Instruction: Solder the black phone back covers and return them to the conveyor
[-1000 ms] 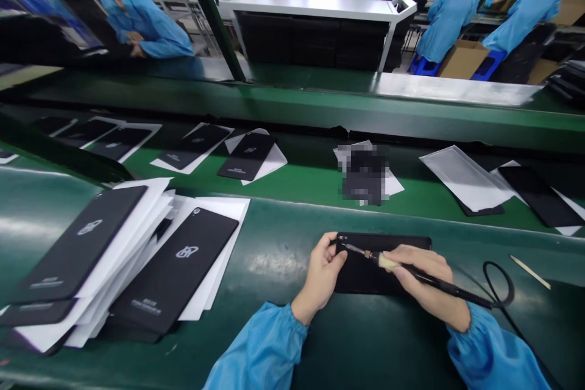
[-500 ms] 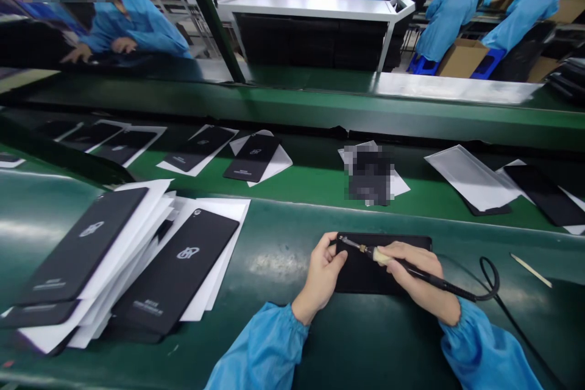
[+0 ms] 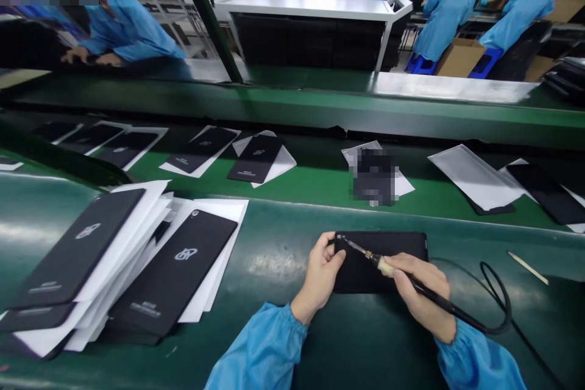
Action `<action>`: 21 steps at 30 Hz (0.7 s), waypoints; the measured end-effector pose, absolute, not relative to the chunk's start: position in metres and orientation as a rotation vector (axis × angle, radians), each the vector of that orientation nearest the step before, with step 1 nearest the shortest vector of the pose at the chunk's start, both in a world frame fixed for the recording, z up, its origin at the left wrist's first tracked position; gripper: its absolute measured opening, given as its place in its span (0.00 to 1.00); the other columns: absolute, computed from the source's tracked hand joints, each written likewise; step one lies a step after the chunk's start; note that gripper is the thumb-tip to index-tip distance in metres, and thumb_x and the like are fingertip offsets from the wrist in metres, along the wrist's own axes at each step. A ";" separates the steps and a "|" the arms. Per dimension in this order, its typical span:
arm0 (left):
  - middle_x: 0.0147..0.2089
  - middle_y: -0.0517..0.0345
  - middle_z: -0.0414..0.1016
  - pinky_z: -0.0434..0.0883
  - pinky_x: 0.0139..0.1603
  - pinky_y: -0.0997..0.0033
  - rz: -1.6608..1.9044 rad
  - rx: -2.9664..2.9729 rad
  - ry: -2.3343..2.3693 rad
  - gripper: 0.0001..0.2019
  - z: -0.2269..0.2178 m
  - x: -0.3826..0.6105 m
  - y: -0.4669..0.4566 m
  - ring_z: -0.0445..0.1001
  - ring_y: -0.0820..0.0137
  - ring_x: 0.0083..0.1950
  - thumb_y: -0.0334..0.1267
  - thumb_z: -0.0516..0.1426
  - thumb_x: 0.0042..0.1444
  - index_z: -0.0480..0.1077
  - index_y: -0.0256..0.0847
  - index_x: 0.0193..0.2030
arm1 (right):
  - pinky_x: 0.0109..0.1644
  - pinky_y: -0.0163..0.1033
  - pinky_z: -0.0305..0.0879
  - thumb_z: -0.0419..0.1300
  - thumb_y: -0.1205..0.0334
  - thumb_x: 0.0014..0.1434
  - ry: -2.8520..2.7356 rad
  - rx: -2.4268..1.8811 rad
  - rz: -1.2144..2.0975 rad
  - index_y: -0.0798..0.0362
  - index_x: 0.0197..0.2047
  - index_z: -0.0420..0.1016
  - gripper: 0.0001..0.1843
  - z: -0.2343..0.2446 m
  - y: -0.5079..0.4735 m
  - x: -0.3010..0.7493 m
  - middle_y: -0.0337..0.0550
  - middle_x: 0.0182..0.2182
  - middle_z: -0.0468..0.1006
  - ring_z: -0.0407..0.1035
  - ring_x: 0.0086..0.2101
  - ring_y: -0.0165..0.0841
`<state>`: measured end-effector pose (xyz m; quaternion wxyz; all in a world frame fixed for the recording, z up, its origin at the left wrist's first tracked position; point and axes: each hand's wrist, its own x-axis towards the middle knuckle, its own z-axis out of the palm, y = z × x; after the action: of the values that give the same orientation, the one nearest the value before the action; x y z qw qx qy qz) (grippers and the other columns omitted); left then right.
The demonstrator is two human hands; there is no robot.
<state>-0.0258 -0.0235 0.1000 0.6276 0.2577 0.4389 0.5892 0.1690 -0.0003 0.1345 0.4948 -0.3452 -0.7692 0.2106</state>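
A black tablet back cover (image 3: 361,277) lies flat on the green bench. At its left end my left hand (image 3: 320,271) grips the edge, thumb on top and fingers at the far corner. My right hand (image 3: 425,292) is closed around a soldering iron (image 3: 385,265) with a cream collar, a metal shaft and a black cord. The iron points left, its tip close to a small metallic part near the cover's upper left corner. Whether the tip touches that part, I cannot tell. My right palm covers some of the cover's right side.
Black covers interleaved with white sheets form a stack (image 3: 183,268) on the left. More covers (image 3: 256,158) and sheets lie along the green conveyor (image 3: 315,186). A thin pale stick (image 3: 528,267) rests at right. A person in blue (image 3: 132,27) works across the line.
My right hand has moved slightly right and down, and the iron is tilted more. Its cord loop has shifted. Several covers on the conveyor sit slightly further right. My left hand keeps its hold.
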 end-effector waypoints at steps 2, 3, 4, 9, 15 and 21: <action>0.33 0.59 0.81 0.72 0.34 0.74 1.350 0.595 1.000 0.15 0.100 -0.026 -0.023 0.78 0.71 0.30 0.36 0.64 0.55 0.66 0.41 0.46 | 0.39 0.39 0.78 0.58 0.72 0.61 -1.860 -0.832 0.531 0.49 0.42 0.80 0.12 0.133 -0.001 0.166 0.40 0.33 0.84 0.80 0.35 0.36; 0.33 0.59 0.81 0.72 0.34 0.74 1.350 0.596 0.999 0.15 0.099 -0.026 -0.023 0.78 0.71 0.30 0.36 0.64 0.55 0.66 0.41 0.46 | 0.40 0.38 0.78 0.58 0.72 0.62 -1.859 -0.829 0.540 0.49 0.42 0.80 0.12 0.133 -0.001 0.165 0.40 0.33 0.84 0.80 0.35 0.36; 0.33 0.59 0.81 0.72 0.34 0.74 1.351 0.599 1.000 0.15 0.099 -0.026 -0.023 0.78 0.71 0.30 0.36 0.64 0.55 0.66 0.41 0.46 | 0.40 0.38 0.78 0.58 0.72 0.62 -1.861 -0.826 0.547 0.49 0.42 0.80 0.12 0.132 -0.001 0.164 0.40 0.33 0.84 0.80 0.35 0.36; 0.34 0.59 0.81 0.72 0.34 0.73 1.349 0.619 1.008 0.15 0.100 -0.026 -0.023 0.79 0.69 0.31 0.36 0.64 0.55 0.66 0.41 0.47 | 0.41 0.39 0.78 0.58 0.72 0.62 -1.879 -0.826 0.552 0.49 0.43 0.80 0.12 0.128 -0.001 0.164 0.40 0.35 0.84 0.80 0.36 0.36; 0.34 0.58 0.81 0.72 0.35 0.73 1.347 0.617 1.018 0.15 0.101 -0.026 -0.024 0.80 0.69 0.32 0.36 0.63 0.55 0.65 0.41 0.47 | 0.41 0.40 0.77 0.58 0.71 0.63 -1.888 -0.832 0.572 0.49 0.44 0.80 0.12 0.124 -0.002 0.165 0.41 0.35 0.84 0.80 0.37 0.36; 0.34 0.57 0.82 0.73 0.34 0.72 1.338 0.624 1.013 0.16 0.099 -0.026 -0.024 0.80 0.68 0.32 0.37 0.64 0.55 0.66 0.41 0.48 | 0.42 0.41 0.77 0.58 0.72 0.63 -1.876 -0.862 0.586 0.50 0.45 0.79 0.12 0.116 -0.008 0.161 0.41 0.34 0.83 0.79 0.37 0.36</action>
<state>-0.0262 -0.0237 0.0992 0.6253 0.2722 0.4413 0.5832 0.1611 -0.0078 0.1157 0.4775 -0.3530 -0.7680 0.2398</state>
